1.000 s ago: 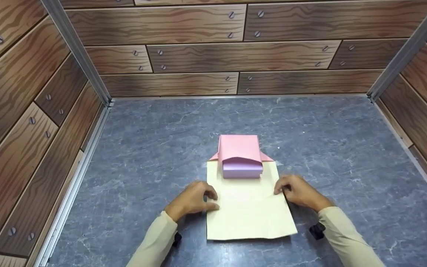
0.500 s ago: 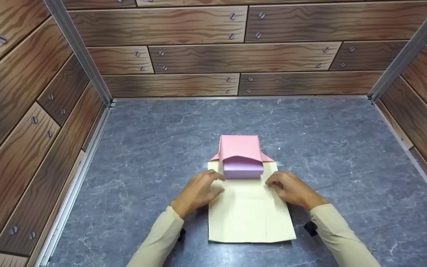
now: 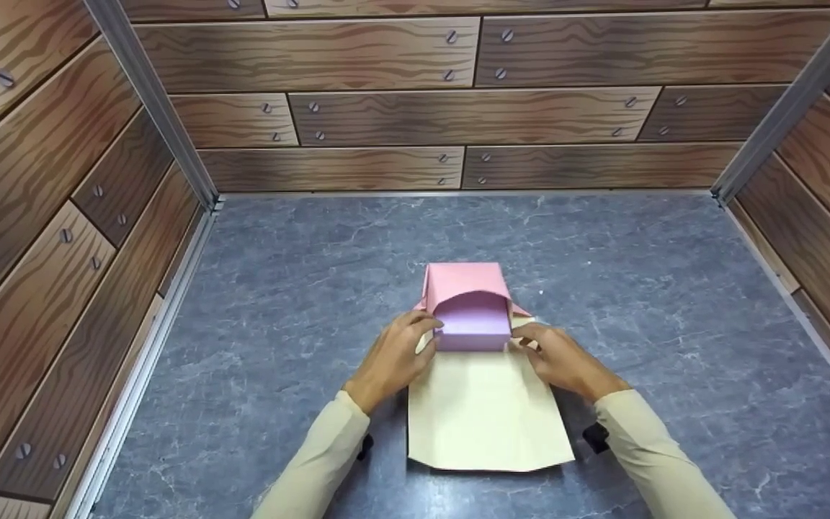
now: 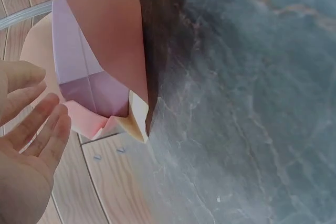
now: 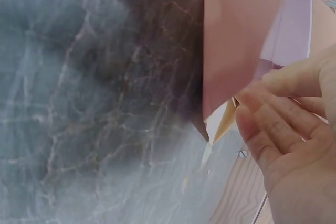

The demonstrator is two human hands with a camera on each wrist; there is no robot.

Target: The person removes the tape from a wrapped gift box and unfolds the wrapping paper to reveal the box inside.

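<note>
A folded paper model lies in front of me: a pink boxy part (image 3: 464, 277) with an arched front, a lilac hollow (image 3: 471, 321) inside it, and a cream flap (image 3: 491, 411) stretching toward me. The flap's underside (image 4: 113, 30) looks pink in the left wrist view. My left hand (image 3: 395, 352) is at the left side of the lilac hollow, thumb and fingers spread apart. At the opposite side is my right hand (image 3: 563, 359), its fingertips right at the lilac corner and the flap's edge. In the right wrist view, that hand's fingers (image 5: 283, 129) are loosely extended beside the paper.
The model lies on a grey marbled tabletop (image 3: 300, 288). Wood-plank-patterned panels (image 3: 415, 115) enclose it at the back and both sides, with metal rails (image 3: 192, 267) along the seams. A dark wrist device (image 3: 595, 437) sits under the right sleeve.
Both hands have moved forward from the cream flap's sides to the box's front corners. The right hand's pinch on the flap is released. The pink front arches higher, showing more lilac inside.
</note>
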